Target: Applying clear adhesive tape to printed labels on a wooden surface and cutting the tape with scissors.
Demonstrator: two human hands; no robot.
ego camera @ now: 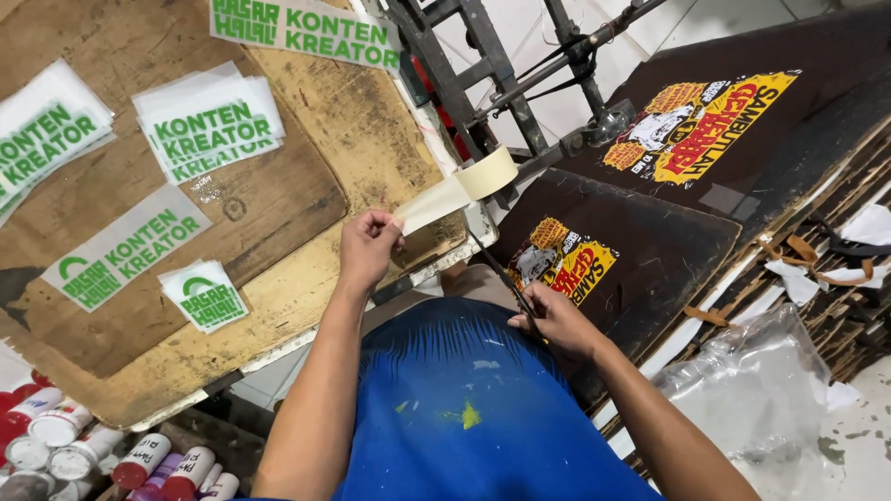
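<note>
Left hand [368, 249] pinches the free end of a cream masking tape strip [434, 205], its roll [486, 173] hanging up-right beyond the worn wooden board's edge [419, 269]. Right hand [557, 322] grips thin dark scissors [501, 275], open floor gap between both hands.

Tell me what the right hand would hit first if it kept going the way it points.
The right hand points up-left along its scissors, toward the strip of tape that the left hand holds; depth is unclear.
</note>
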